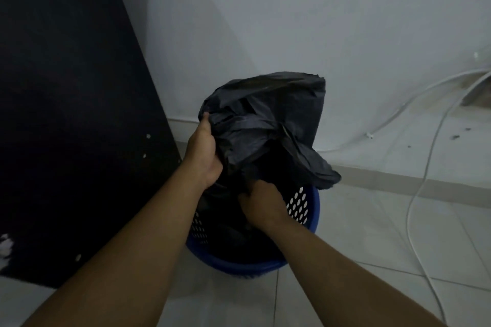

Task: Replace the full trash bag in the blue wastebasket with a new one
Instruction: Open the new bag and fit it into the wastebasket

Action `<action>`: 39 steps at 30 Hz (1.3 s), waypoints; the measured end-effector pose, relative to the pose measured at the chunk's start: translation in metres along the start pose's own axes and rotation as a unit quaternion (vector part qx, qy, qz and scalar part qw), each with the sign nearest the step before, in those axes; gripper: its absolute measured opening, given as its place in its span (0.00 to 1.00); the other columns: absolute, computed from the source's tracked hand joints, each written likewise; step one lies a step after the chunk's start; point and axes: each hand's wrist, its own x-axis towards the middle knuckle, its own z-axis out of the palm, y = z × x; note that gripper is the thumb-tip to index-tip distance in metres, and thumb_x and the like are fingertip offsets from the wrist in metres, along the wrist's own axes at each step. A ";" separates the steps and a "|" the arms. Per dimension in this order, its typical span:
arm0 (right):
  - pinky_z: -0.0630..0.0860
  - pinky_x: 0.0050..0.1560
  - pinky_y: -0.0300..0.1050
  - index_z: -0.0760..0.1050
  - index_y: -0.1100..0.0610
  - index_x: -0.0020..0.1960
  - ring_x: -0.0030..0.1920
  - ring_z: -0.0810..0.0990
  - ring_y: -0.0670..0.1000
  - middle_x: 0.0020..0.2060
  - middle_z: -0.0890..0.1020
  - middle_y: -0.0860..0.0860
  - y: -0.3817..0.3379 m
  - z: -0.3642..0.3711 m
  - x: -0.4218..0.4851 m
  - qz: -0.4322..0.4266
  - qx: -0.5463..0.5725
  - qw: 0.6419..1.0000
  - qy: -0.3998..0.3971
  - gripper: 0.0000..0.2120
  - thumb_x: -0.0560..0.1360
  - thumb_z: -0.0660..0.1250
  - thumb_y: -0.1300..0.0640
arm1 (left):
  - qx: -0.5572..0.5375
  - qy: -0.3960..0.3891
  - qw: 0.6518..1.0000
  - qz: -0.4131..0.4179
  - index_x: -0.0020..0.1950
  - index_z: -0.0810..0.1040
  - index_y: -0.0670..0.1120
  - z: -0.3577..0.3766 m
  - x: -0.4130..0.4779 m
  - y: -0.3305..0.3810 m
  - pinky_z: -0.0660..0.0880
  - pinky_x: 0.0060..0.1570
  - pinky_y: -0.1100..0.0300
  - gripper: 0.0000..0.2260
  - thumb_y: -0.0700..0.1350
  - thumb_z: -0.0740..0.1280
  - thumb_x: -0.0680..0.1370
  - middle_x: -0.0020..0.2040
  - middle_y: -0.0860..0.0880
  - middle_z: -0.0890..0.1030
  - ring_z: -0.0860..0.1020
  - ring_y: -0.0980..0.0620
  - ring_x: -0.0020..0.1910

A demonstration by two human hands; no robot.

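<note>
Trash bag is gripped by left hand and right hand over blue wastebasket; tiled floor, cable laid at 3 o'clock.

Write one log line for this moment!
left hand: grips black trash bag | right hand: grips bag lower | bag: above blue wastebasket

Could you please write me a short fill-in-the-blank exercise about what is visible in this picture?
1. The left hand and the right hand grip a dark trash bag at a wastebasket whose colour is ____.
2. The wastebasket's wall is pierced with rows of oval ____.
3. On the right, a thin cable of ____ colour trails across the tiled floor.

Missing words: blue; holes; white.
</note>
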 end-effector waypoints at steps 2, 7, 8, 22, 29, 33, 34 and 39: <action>0.74 0.49 0.42 0.77 0.62 0.55 0.54 0.80 0.59 0.56 0.81 0.61 0.007 0.008 0.004 -0.010 -0.027 0.996 -0.080 0.13 0.79 0.60 0.54 | 0.006 -0.004 1.000 -0.003 0.71 0.74 0.47 -0.003 0.001 -0.003 0.74 0.64 0.47 0.26 0.62 0.55 0.82 0.65 0.44 0.80 0.79 0.43 0.62; 0.64 0.71 0.45 0.62 0.53 0.77 0.72 0.67 0.58 0.74 0.66 0.56 0.001 0.008 0.001 -0.004 -0.053 0.953 -0.297 0.28 0.81 0.57 0.43 | 0.021 0.043 0.998 -0.028 0.70 0.75 0.46 -0.014 -0.007 -0.024 0.76 0.61 0.49 0.24 0.59 0.53 0.83 0.64 0.44 0.80 0.80 0.43 0.60; 0.67 0.69 0.46 0.65 0.54 0.75 0.69 0.70 0.58 0.72 0.70 0.57 -0.002 -0.001 -0.001 -0.019 -0.076 0.957 -0.280 0.26 0.81 0.59 0.44 | 0.035 0.062 0.997 -0.040 0.70 0.75 0.46 -0.016 -0.009 -0.028 0.77 0.58 0.50 0.24 0.59 0.53 0.84 0.64 0.44 0.80 0.80 0.43 0.59; 0.74 0.59 0.50 0.74 0.54 0.58 0.57 0.77 0.56 0.57 0.79 0.54 -0.034 -0.122 -0.009 -0.095 -0.103 0.987 -0.075 0.22 0.72 0.69 0.40 | 0.240 0.159 0.956 -0.055 0.66 0.76 0.44 -0.019 -0.022 -0.008 0.76 0.61 0.45 0.30 0.62 0.54 0.74 0.61 0.41 0.80 0.79 0.41 0.56; 0.78 0.38 0.40 0.75 0.56 0.50 0.44 0.81 0.54 0.44 0.82 0.52 -0.044 -0.089 -0.026 -0.111 0.119 0.980 -0.112 0.04 0.78 0.65 0.56 | 0.363 0.206 0.909 -0.003 0.68 0.74 0.39 0.002 -0.044 -0.005 0.72 0.64 0.48 0.23 0.51 0.51 0.82 0.65 0.37 0.75 0.75 0.39 0.61; 0.77 0.29 0.43 0.76 0.52 0.61 0.31 0.80 0.56 0.49 0.84 0.56 -0.058 -0.098 -0.031 0.058 0.323 0.910 -0.254 0.28 0.75 0.59 0.31 | 0.300 0.122 0.946 -0.012 0.55 0.82 0.41 -0.011 -0.046 -0.008 0.80 0.45 0.56 0.11 0.45 0.65 0.79 0.49 0.40 0.84 0.83 0.43 0.46; 0.75 0.29 0.42 0.76 0.51 0.61 0.31 0.79 0.54 0.49 0.84 0.55 -0.060 -0.100 -0.028 0.087 0.344 0.898 -0.259 0.31 0.74 0.56 0.29 | 0.289 0.115 0.950 -0.009 0.52 0.83 0.40 -0.013 -0.047 -0.007 0.79 0.41 0.58 0.08 0.43 0.68 0.78 0.47 0.41 0.85 0.83 0.44 0.43; 0.71 0.32 0.38 0.77 0.55 0.63 0.42 0.80 0.50 0.53 0.82 0.54 -0.062 -0.087 -0.002 0.085 0.268 0.945 -0.168 0.25 0.78 0.59 0.36 | 0.211 0.063 0.974 -0.050 0.47 0.81 0.40 -0.021 -0.053 -0.005 0.79 0.45 0.55 0.04 0.40 0.71 0.76 0.45 0.40 0.84 0.82 0.44 0.43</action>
